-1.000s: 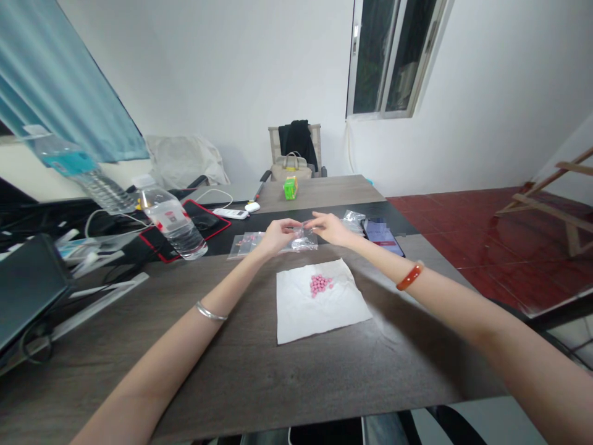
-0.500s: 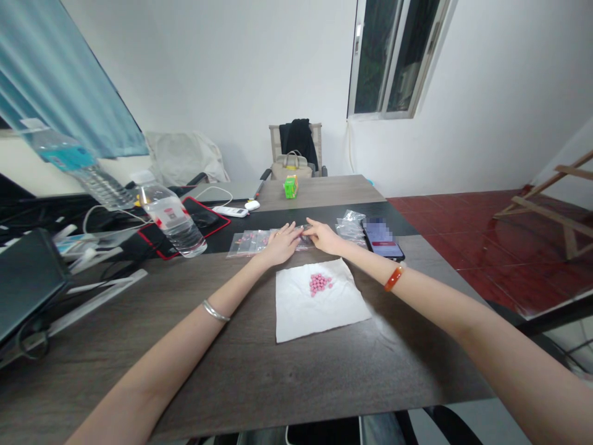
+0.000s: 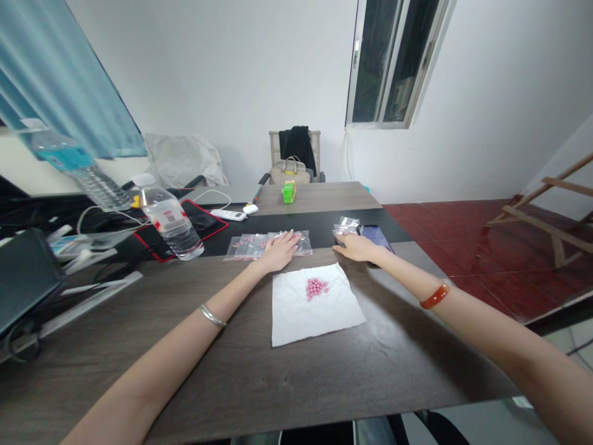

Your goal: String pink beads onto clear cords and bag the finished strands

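Observation:
My left hand (image 3: 280,250) lies palm down with its fingers stretched out over a row of small clear plastic bags (image 3: 245,246). Small pinkish-red pieces show inside some of these bags. At the right, my right hand (image 3: 356,247) reaches to a pile of clear plastic bags (image 3: 348,224), its fingers extended at the pile's near edge. Between my forearms a white paper towel (image 3: 315,321) is spread on the table, bearing a cluster of small round pink beads or candies (image 3: 315,288).
A phone (image 3: 377,238) lies partly behind my right hand. Two water bottles (image 3: 171,219) stand at the left, near a laptop (image 3: 28,284) and cables. A small green box (image 3: 289,192), a white remote (image 3: 228,215) and a closed laptop (image 3: 222,193) lie farther back.
My right hand has moved right, away from my left hand and the row of bags, to the pile beside the phone. My left hand stays on the row.

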### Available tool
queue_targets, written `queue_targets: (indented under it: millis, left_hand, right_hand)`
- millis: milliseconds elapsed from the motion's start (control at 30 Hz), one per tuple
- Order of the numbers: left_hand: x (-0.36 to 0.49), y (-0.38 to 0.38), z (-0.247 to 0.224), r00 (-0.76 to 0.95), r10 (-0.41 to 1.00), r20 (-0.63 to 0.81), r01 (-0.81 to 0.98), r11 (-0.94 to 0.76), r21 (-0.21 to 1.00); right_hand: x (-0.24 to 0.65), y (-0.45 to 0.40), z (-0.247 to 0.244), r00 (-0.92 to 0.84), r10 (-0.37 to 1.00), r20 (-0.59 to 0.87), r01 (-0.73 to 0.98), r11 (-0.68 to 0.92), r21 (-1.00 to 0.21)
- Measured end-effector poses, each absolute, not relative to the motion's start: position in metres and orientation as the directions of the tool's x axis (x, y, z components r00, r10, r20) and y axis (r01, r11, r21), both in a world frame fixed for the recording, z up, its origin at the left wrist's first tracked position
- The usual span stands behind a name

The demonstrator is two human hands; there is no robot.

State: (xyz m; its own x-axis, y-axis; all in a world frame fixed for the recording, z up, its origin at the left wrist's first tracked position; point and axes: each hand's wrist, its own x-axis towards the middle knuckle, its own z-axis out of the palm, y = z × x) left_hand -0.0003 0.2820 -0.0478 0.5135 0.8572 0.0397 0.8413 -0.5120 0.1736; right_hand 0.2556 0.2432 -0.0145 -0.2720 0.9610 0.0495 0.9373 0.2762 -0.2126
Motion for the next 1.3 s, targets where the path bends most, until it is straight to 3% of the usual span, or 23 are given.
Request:
queue_targets:
  millis: [800, 933, 1067, 1200, 1300]
  left_hand:
    - [0.008, 0.275, -0.034, 0.421, 0.903, 0.087, 0.827, -0.421, 0.372]
    - [0.010, 0.272, -0.029, 0.408, 0.896, 0.173, 0.801, -0.443, 0.403]
    - [0.016, 0.263, -0.017, 0.440, 0.825, 0.354, 0.693, -0.563, 0.451]
    - [0.025, 0.234, 0.008, 0.436, 0.656, 0.617, 0.631, -0.711, 0.310]
    - [0.027, 0.204, 0.022, 0.505, 0.509, 0.697, 0.619, -0.776, 0.119]
  right_hand:
    - [0.248, 0.252, -0.023, -0.143, 0.947, 0.287, 0.836, 0.271, -0.477]
    - [0.249, 0.254, -0.016, -0.096, 0.922, 0.374, 0.796, 0.297, -0.528]
    - [0.247, 0.252, 0.002, -0.013, 0.876, 0.481, 0.744, 0.330, -0.580]
    - [0.231, 0.234, 0.027, 0.183, 0.753, 0.632, 0.498, 0.484, -0.720]
    - [0.211, 0.209, 0.035, 0.153, 0.847, 0.510, 0.127, 0.495, -0.860]
